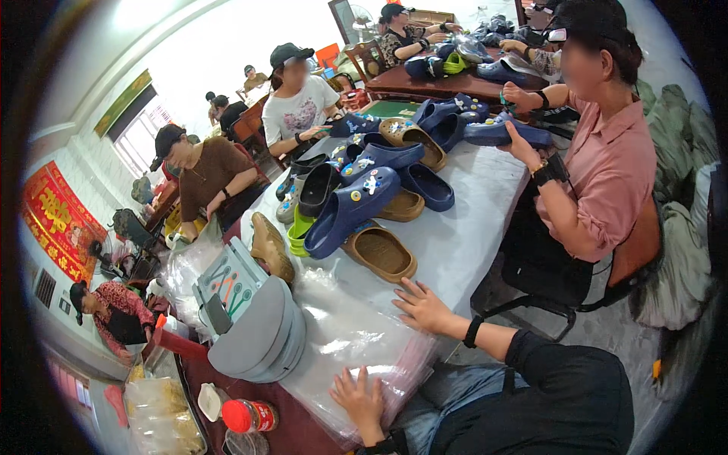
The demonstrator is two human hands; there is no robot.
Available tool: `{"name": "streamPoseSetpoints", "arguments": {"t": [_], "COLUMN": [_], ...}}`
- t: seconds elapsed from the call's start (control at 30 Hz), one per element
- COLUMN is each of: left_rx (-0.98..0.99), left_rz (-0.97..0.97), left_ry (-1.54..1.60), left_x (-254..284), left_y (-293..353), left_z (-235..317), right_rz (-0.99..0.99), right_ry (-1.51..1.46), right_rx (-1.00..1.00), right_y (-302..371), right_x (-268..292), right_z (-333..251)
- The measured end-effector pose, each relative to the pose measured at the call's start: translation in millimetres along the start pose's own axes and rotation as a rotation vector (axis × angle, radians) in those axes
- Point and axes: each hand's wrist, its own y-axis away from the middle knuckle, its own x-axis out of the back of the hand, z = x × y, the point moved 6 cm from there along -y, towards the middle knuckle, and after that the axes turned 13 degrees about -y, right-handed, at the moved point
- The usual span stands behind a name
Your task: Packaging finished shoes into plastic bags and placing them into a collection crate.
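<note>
White desk (485, 199), near edge: my left hand (359, 397) and right hand (426, 306) splay wide, empty, likely steadying slick bags (337, 330).

This looks like a workshop: clogs (353, 211) heap along the worktop (485, 189) toward its far end, clear plastic bags (341, 322) lie by its near edge, people (618, 155) sit at it and at a second worktop (459, 86), and sacks (675, 144) stand beyond its right edge.
</note>
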Motion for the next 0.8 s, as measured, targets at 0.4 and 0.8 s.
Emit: {"name": "streamPoseSetpoints", "arguments": {"t": [0.4, 0.8], "left_rx": [0.001, 0.003], "left_rz": [0.021, 0.000], "left_ry": [0.012, 0.022], "left_x": [-5.3, 1.3], "left_y": [1.3, 1.4], "left_z": [0.8, 1.7], "right_rz": [0.002, 0.007], "right_ry": [-0.015, -0.019], "right_rx": [-0.002, 0.011], "right_y": [2.3, 1.4], "right_x": [5.2, 4.6], "right_z": [-2.5, -2.9]}}
